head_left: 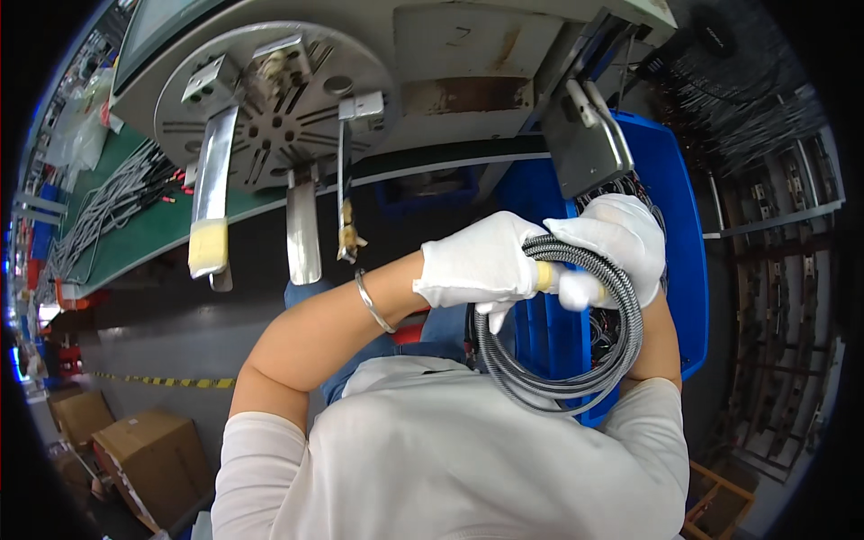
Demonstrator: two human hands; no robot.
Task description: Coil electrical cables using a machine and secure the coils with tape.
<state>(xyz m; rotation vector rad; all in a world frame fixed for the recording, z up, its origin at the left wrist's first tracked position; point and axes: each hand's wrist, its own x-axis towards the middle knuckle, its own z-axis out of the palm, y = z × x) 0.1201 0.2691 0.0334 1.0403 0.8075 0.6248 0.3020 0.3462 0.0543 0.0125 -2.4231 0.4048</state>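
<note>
A coil of grey braided cable (pixel 627 346) hangs in front of my body, gripped near its top by both hands. My left hand (pixel 481 261), in a white glove, closes on the coil's upper left side. My right hand (pixel 619 243), gloved the same way, is wrapped over its upper right side. Yellowish patches show at the fingertips between the two hands. Under my palms the cable's ends cannot be made out. Behind the coil stands a blue bin (pixel 686 270) with more dark cables inside.
At the upper left is a round slotted metal disc (pixel 310 117) with several projecting arms, one arm (pixel 211 193) tipped in yellow. A metal plate (pixel 585 157) juts down near my right hand. Grey cables (pixel 108 202) lie on the green bench. Cardboard boxes (pixel 153 459) stand at lower left.
</note>
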